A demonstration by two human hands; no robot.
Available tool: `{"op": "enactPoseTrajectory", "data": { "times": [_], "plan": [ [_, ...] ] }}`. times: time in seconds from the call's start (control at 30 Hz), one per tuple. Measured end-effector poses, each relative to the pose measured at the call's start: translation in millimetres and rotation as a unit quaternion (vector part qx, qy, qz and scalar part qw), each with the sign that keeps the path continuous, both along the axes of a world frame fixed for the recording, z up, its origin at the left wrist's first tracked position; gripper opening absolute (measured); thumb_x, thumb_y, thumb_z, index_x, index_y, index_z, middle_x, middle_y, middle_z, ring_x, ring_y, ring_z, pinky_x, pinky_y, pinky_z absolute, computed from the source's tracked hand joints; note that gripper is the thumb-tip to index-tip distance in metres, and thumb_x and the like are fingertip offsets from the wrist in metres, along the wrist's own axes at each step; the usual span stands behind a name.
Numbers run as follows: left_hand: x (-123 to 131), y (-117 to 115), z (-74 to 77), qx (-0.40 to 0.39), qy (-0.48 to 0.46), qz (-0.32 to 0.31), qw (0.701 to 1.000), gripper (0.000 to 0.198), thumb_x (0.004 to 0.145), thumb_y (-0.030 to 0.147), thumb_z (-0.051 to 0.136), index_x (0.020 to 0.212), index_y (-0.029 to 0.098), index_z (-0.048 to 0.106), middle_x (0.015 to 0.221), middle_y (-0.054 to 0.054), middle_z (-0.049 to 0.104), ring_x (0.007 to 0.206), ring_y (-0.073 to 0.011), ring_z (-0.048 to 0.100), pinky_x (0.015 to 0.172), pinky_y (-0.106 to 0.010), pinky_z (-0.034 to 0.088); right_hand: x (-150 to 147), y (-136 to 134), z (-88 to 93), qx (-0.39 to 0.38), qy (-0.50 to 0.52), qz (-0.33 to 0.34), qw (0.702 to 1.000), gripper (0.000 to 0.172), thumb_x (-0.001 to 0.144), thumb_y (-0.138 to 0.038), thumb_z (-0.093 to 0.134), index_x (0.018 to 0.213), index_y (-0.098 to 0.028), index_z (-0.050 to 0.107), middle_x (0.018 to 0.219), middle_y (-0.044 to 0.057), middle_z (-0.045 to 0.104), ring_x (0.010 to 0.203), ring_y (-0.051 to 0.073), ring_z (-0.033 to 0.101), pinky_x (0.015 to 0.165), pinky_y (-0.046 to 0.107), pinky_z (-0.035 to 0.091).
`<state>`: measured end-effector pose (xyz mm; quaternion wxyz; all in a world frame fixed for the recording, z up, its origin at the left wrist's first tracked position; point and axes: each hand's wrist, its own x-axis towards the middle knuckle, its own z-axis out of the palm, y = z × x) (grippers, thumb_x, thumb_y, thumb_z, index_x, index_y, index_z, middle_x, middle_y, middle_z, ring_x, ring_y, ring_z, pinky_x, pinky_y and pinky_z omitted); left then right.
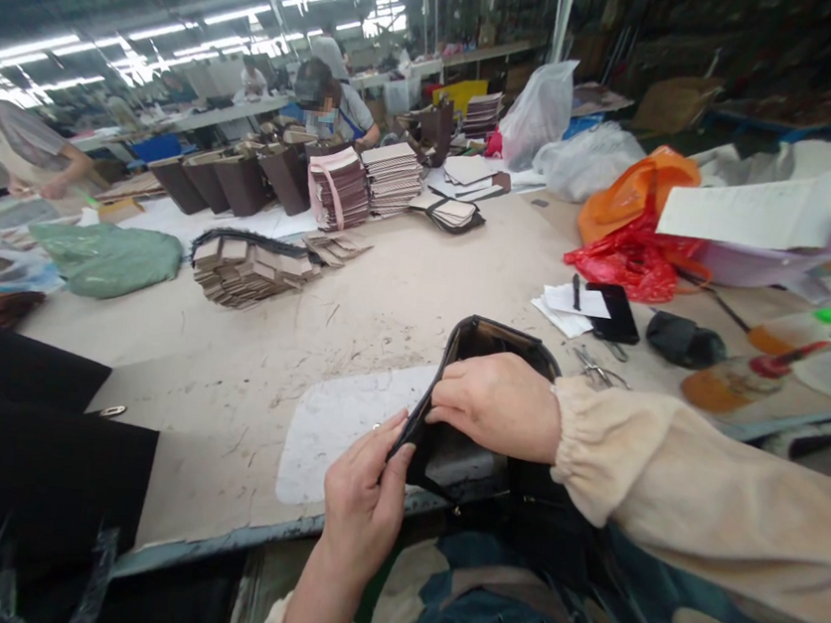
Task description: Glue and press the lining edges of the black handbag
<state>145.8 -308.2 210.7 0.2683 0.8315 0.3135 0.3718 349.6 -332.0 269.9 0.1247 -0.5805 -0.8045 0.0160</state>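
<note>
A black handbag (506, 338) leans at the table's front edge close to my body, its mouth facing up and its lining partly showing. My left hand (362, 500) pinches the near-left part of the rim, thumb on the inner side and fingers outside. My right hand (499, 403) reaches over the opening, with its bent fingers pressed on the inside of the same edge, a little farther up. Its fingertips are partly hidden, so I cannot make out any small piece between them. A white sheet (326, 441) lies flat on the table beside the bag.
Black bags (58, 481) stand at the left. Stacked tan pieces (247, 267), brown stacks (339, 193) and brown bags (242, 184) sit farther back. Right of my hands are pliers (596, 368), a phone (614, 314) and bottles of amber liquid (722, 386). Co-workers sit across the table.
</note>
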Motion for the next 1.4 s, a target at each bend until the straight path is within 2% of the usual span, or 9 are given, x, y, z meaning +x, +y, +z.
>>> {"op": "enactPoseTrajectory", "data": {
  "times": [0.2,0.4,0.67,0.87,1.17,1.3,1.4],
  "plan": [
    [0,-1,-0.6,-0.014,0.012,0.013,1.0,0.026,0.088,0.02,0.053,0.111,0.019,0.065,0.111,-0.007,0.069,0.102,-0.0201,0.065,0.094,-0.037,0.053,1,1,3.6,-0.009,0.003,-0.026,1.0,0.029,0.09,-0.036,0.053,0.074,-0.018,0.069,0.078,0.003,0.069,0.07,0.014,0.06,0.055,0.025,0.03],
    [2,0,1.9,-0.009,0.034,0.036,0.999,0.027,0.089,0.021,0.05,0.113,0.018,0.063,0.108,-0.007,0.07,0.099,-0.0197,0.066,0.091,-0.034,0.053,3,1,-1.4,0.023,0.011,0.004,1.0,0.026,0.091,-0.034,0.053,0.076,-0.018,0.068,0.079,0.002,0.068,0.069,0.013,0.059,0.055,0.025,0.028],
    [6,0,4.6,-0.022,0.036,0.012,0.999,0.027,0.091,0.022,0.049,0.113,0.018,0.063,0.106,-0.007,0.07,0.097,-0.018,0.066,0.089,-0.03,0.051,4,0,-1.5,0.034,-0.021,-0.009,0.999,0.03,0.092,-0.035,0.05,0.076,-0.017,0.067,0.076,0.002,0.066,0.066,0.013,0.058,0.052,0.027,0.023],
    [3,4,3.2,-0.006,0.047,-0.02,0.999,0.029,0.09,0.018,0.048,0.117,0.02,0.061,0.108,-0.005,0.069,0.097,-0.0166,0.065,0.087,-0.027,0.051,3,1,-0.1,0.03,-0.028,-0.017,0.999,0.032,0.093,-0.037,0.048,0.075,-0.017,0.066,0.076,0.003,0.066,0.067,0.014,0.059,0.051,0.028,0.021],
    [9,2,4.4,0.038,0.075,-0.007,0.996,0.027,0.091,0.018,0.046,0.114,0.017,0.059,0.103,-0.007,0.069,0.092,-0.0172,0.066,0.082,-0.027,0.051,1,1,2.9,0.017,-0.029,-0.03,0.999,0.031,0.093,-0.036,0.048,0.077,-0.017,0.066,0.077,0.003,0.066,0.07,0.015,0.061,0.05,0.028,0.022],
    [16,3,3.9,0.073,0.115,0.006,0.991,0.029,0.089,0.026,0.052,0.115,0.016,0.059,0.099,-0.008,0.071,0.087,-0.0194,0.068,0.076,-0.028,0.052,0,1,4.0,0.005,-0.026,-0.038,0.999,0.032,0.093,-0.036,0.048,0.077,-0.017,0.067,0.079,0.003,0.067,0.07,0.015,0.061,0.051,0.028,0.023],
    [19,6,2.0,0.067,0.118,0.01,0.991,0.029,0.086,0.031,0.058,0.112,0.019,0.062,0.097,-0.006,0.072,0.087,-0.0198,0.068,0.075,-0.028,0.052,1,0,2.7,0.002,-0.019,-0.044,0.999,0.032,0.093,-0.036,0.047,0.077,-0.017,0.067,0.079,0.003,0.067,0.07,0.015,0.061,0.051,0.028,0.024]
  ]
}}
